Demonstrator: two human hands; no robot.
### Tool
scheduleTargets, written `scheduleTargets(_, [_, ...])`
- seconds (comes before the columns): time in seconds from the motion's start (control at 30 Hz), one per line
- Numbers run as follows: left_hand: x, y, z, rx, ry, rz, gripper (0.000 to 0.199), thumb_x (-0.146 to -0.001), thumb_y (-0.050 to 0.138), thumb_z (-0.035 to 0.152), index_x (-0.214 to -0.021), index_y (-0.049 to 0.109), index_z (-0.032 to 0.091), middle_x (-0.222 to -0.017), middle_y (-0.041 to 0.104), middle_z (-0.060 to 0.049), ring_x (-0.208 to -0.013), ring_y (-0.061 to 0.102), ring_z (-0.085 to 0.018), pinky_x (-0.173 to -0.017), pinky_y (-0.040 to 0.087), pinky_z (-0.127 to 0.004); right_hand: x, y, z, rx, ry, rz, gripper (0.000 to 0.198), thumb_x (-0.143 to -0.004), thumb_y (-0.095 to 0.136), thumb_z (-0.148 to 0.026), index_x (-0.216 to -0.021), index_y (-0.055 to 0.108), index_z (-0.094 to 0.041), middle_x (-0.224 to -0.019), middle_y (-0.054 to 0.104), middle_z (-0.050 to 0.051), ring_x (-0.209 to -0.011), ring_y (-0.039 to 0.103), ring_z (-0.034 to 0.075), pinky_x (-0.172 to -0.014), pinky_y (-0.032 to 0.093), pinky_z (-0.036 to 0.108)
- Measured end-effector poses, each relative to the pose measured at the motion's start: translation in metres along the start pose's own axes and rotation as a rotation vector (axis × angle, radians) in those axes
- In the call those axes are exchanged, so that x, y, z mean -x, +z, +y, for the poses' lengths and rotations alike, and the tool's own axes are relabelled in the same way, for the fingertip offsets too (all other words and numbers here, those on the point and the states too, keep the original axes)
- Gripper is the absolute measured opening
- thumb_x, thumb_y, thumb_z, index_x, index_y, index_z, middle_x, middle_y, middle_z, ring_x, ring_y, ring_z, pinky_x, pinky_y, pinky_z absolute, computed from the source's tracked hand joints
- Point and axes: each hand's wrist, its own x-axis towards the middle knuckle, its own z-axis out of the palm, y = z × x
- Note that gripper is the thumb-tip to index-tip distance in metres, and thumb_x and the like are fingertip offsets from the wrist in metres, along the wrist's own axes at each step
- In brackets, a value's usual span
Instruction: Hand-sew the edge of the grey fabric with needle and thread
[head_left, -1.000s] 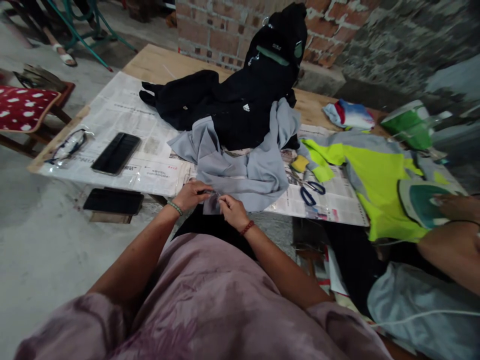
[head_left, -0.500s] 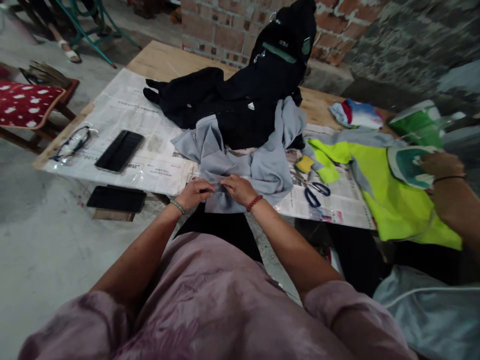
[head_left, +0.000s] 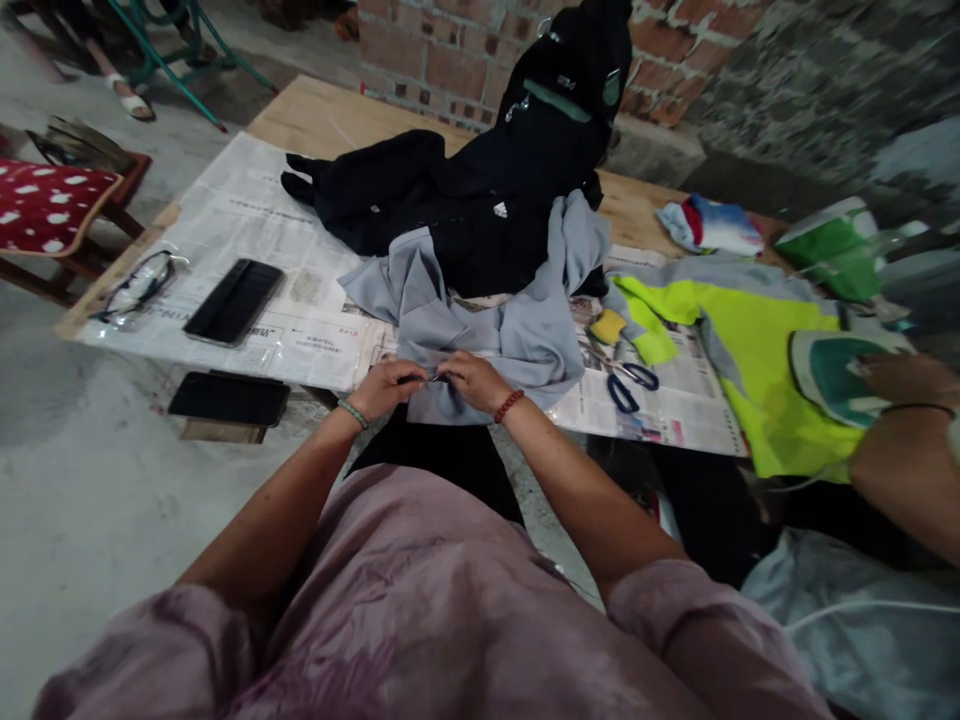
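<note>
A rumpled light grey cloth [head_left: 525, 340] lies at the table's front edge and hangs over it a little. At its near part, my left hand [head_left: 388, 388] pinches the fabric, fingers closed. Close beside it, my right hand [head_left: 474, 382] is closed in a pinch on the same cloth. A tiny shiny spot shows between the fingertips; it is too small to name. Behind the grey cloth spreads a black garment [head_left: 457, 240] with a small white logo. Scissors [head_left: 624, 392] with dark blue handles and a yellow pad [head_left: 607, 326] lie to the right.
A co-worker's hand [head_left: 911, 380] holds an iron [head_left: 832, 375] on a neon yellow and grey garment [head_left: 780, 400]. A black backpack [head_left: 577, 90] stands behind. One phone [head_left: 234, 300] and glasses [head_left: 139, 285] lie on newspaper [head_left: 315, 350]; another phone [head_left: 229, 398] sits below the edge.
The co-worker's iron has moved right and nearer over the neon garment, whose near right part is drawn up. My hands stay at nearly the same spot on the grey cloth.
</note>
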Motion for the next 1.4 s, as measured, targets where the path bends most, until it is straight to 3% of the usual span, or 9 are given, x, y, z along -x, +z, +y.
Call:
scheduleTargets(0.13, [0.0,0.001,-0.001,-0.002,0.002,-0.002,0.016,-0.078,0.056,0.018,-0.088,0.068,0.016,-0.085,0.07,-0.002,-0.08,0.062,-0.014,-0.077,0.047,-0.025,-0.004,-0.001,-0.007,-0.104,0.05,0.042,0.021,-0.084,0.049,-0.015,-0.091,0.069,-0.015,-0.087,0.062,0.005,-0.085,0.055,0.013,-0.081,0.04,0.023])
scheduleTargets(0.23, [0.0,0.002,-0.002,-0.019,0.027,0.008,0.015,-0.078,0.056,0.019,-0.087,0.068,0.016,-0.086,0.07,-0.003,-0.081,0.063,-0.015,-0.079,0.047,-0.026,-0.012,0.002,-0.014,-0.202,0.167,0.081,0.019,-0.082,0.051,-0.016,-0.083,0.07,-0.016,-0.082,0.065,0.003,-0.081,0.057,0.012,-0.08,0.042,0.024])
scheduleTargets(0.33, [0.001,0.003,-0.004,-0.04,0.073,0.019,0.015,-0.079,0.056,0.019,-0.087,0.068,0.016,-0.085,0.071,-0.003,-0.08,0.064,-0.015,-0.079,0.046,-0.028,-0.022,0.007,-0.021,-0.413,0.34,0.098,0.016,-0.077,0.053,-0.01,-0.08,0.067,-0.016,-0.07,0.064,-0.001,-0.063,0.057,0.009,-0.066,0.044,0.02])
scheduleTargets(0.5, [0.004,0.007,-0.006,-0.078,0.099,0.048,0.016,-0.082,0.055,0.022,-0.09,0.067,0.017,-0.087,0.071,-0.004,-0.082,0.064,-0.016,-0.082,0.045,-0.03,-0.029,0.012,-0.028,-0.935,0.531,0.095,0.028,-0.072,0.053,-0.006,-0.098,0.054,-0.016,-0.053,0.055,-0.009,-0.034,0.044,0.004,-0.039,0.034,0.016])
scheduleTargets(0.6, [0.007,0.009,-0.006,-0.094,0.085,0.079,0.016,-0.081,0.056,0.021,-0.092,0.067,0.019,-0.089,0.072,-0.003,-0.084,0.065,-0.016,-0.085,0.044,-0.032,-0.025,0.014,-0.026,-1.083,0.582,0.068,0.012,-0.072,0.054,-0.011,-0.083,0.051,-0.015,-0.053,0.057,-0.007,-0.032,0.044,0.004,-0.035,0.032,0.015])
scheduleTargets(0.73, [0.008,0.011,-0.004,-0.122,0.071,0.1,0.015,-0.081,0.057,0.02,-0.091,0.068,0.02,-0.087,0.071,-0.002,-0.083,0.064,-0.016,-0.083,0.044,-0.031,-0.023,0.02,-0.019,-1.102,0.592,0.066,0.009,-0.075,0.055,-0.02,-0.073,0.048,-0.015,-0.052,0.058,-0.006,-0.032,0.046,0.004,-0.032,0.028,0.013])
scheduleTargets(0.87, [0.009,0.01,-0.003,-0.169,0.051,0.094,0.012,-0.08,0.058,0.02,-0.087,0.067,0.02,-0.084,0.071,-0.002,-0.082,0.063,-0.016,-0.084,0.043,-0.031,-0.025,0.027,-0.017,-0.964,0.584,0.127,0.013,-0.078,0.051,-0.022,-0.068,0.049,-0.015,-0.045,0.051,-0.008,-0.028,0.038,0.002,-0.03,0.023,0.013])
scheduleTargets(1.17, [0.009,0.007,-0.002,-0.172,0.012,0.056,0.016,-0.076,0.056,0.014,-0.088,0.067,0.018,-0.086,0.07,-0.003,-0.083,0.063,-0.016,-0.085,0.043,-0.032,-0.03,0.02,-0.022,-0.884,0.659,0.025,0.018,-0.079,0.047,-0.022,-0.063,0.048,-0.016,-0.035,0.035,-0.011,-0.025,0.025,0.002,-0.031,0.016,0.015])
scheduleTargets(1.4, [0.007,0.002,0.011,-0.087,-0.071,0.133,0.015,-0.074,0.056,0.016,-0.083,0.068,0.018,-0.077,0.068,-0.001,-0.073,0.06,-0.014,-0.072,0.047,-0.026,-0.032,0.024,-0.019,-0.957,0.699,0.177,0.014,-0.074,0.051,-0.023,-0.063,0.048,-0.015,-0.039,0.038,-0.01,-0.029,0.028,0.001,-0.033,0.017,0.013])
